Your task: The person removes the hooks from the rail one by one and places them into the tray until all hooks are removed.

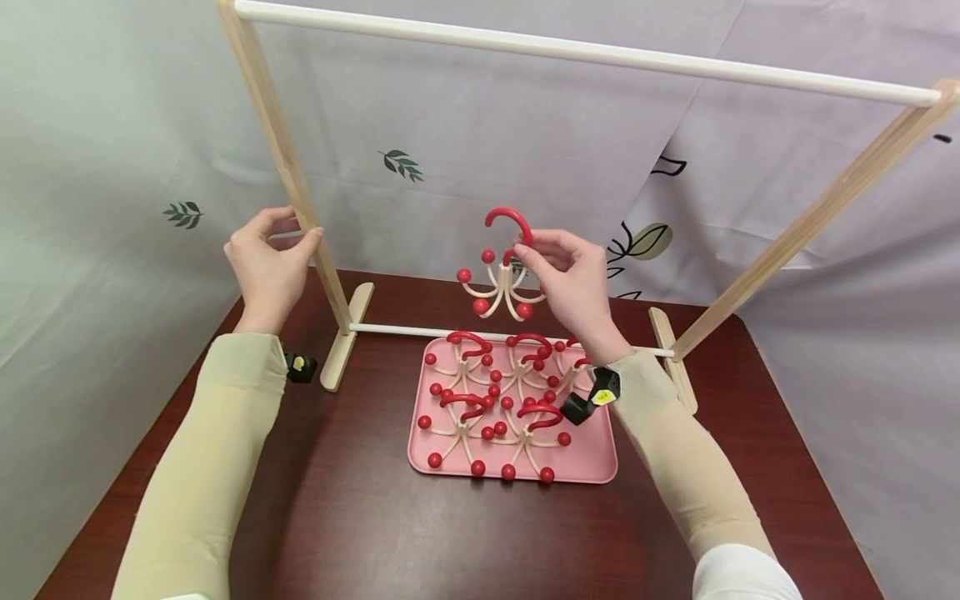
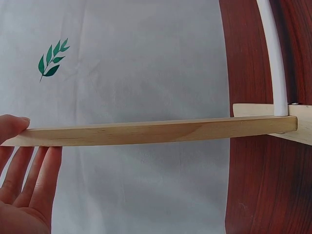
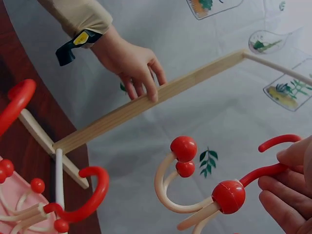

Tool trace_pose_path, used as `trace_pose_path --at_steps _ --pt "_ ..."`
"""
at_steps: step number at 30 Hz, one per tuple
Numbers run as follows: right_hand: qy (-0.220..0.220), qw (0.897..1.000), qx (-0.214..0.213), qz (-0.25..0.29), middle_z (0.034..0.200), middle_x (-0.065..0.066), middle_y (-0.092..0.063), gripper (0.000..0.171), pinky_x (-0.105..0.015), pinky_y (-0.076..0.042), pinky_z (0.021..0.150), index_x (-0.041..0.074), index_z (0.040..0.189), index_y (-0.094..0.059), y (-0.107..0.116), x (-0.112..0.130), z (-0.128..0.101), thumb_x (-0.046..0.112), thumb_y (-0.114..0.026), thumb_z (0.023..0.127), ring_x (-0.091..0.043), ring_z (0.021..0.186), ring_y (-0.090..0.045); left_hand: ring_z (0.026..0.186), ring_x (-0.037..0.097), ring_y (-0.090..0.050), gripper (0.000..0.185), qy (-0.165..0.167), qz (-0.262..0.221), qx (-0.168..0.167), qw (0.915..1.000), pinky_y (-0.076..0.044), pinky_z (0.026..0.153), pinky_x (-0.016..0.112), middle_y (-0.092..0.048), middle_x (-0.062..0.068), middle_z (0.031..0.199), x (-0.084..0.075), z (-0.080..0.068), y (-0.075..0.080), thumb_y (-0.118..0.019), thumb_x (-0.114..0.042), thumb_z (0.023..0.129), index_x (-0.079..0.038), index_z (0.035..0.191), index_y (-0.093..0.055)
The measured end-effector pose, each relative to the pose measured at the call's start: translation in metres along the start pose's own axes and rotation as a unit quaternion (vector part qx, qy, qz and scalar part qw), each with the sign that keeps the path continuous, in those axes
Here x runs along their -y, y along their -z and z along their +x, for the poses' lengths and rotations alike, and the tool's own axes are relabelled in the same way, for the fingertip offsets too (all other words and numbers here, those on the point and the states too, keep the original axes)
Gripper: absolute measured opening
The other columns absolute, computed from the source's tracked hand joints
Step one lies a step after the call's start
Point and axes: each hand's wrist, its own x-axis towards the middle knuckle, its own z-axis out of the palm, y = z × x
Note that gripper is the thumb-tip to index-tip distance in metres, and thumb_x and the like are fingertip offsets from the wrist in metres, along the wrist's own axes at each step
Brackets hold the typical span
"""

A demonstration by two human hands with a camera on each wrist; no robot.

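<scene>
Your right hand (image 1: 573, 283) pinches the red hook of one multi-armed hanger (image 1: 501, 279), lifted at frame centre above the pink tray (image 1: 592, 458). Your left hand (image 1: 268, 262) grips the rack's left post (image 1: 288, 175). Top rail (image 1: 585, 54), upper frame, carries nothing yet. Roughly five hangers remain in the tray (image 1: 491, 400) on the bench (image 1: 360, 517). Judged just begun.

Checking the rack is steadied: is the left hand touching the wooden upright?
Touching: in the right wrist view, the left hand has fingers resting on the wooden upright.
</scene>
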Motion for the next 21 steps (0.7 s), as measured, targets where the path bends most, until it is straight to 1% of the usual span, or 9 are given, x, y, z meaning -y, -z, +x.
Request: trace_pose_path --at_steps 2,6,13,17,21 --pt "-0.002 1.000 0.002 0.000 0.104 -0.010 -0.076 0.026 -0.022 -0.053 0.071 -0.002 0.116 -0.073 0.003 -0.013 -0.001 0.012 -0.076 0.094 -0.015 0.095 -0.073 0.085 0.004 -0.071 0.033 0.002 0.000 0.000 1.0000 -0.057 0.074 0.019 -0.075 0.007 0.108 0.000 0.000 0.000 -0.080 -0.027 0.089 -0.015 0.119 -0.076" --pt "-0.007 1.000 0.006 0.007 0.104 -0.008 -0.076 0.027 -0.025 -0.057 0.081 0.002 0.116 -0.075 0.010 -0.024 -0.008 0.016 -0.078 0.093 -0.016 0.095 -0.073 0.086 0.004 -0.071 0.033 0.006 0.000 0.001 1.0000 -0.058 0.074 0.020 -0.075 0.007 0.108 0.000 0.000 0.000 -0.080 -0.027 0.089 -0.015 0.120 -0.076" --pt "-0.018 1.000 0.013 0.000 0.102 -0.006 -0.077 0.029 -0.026 -0.058 0.082 0.004 0.114 -0.076 0.021 -0.032 -0.022 0.024 -0.079 0.092 -0.017 0.094 -0.074 0.086 0.004 -0.071 0.032 0.002 0.003 -0.001 1.0000 -0.058 0.075 0.020 -0.075 0.007 0.107 0.001 0.000 0.000 -0.080 -0.026 0.089 -0.016 0.119 -0.076" --pt "-0.025 1.000 0.015 0.000 0.102 -0.006 -0.077 0.028 -0.026 -0.058 0.081 0.005 0.113 -0.076 0.026 -0.036 -0.029 0.024 -0.079 0.092 -0.020 0.094 -0.074 0.087 0.005 -0.071 0.033 0.002 0.004 0.001 1.0000 -0.058 0.075 0.020 -0.075 0.007 0.108 0.001 0.001 0.000 -0.080 -0.027 0.089 -0.016 0.120 -0.076" --pt "-0.030 0.999 0.013 0.008 0.102 -0.007 -0.077 0.028 -0.025 -0.058 0.082 0.004 0.113 -0.076 0.030 -0.039 -0.034 0.021 -0.079 0.092 -0.022 0.095 -0.074 0.087 0.005 -0.071 0.033 0.004 0.000 0.001 1.0000 -0.058 0.075 0.021 -0.075 0.007 0.108 0.001 0.001 -0.001 -0.080 -0.026 0.089 -0.016 0.120 -0.076"
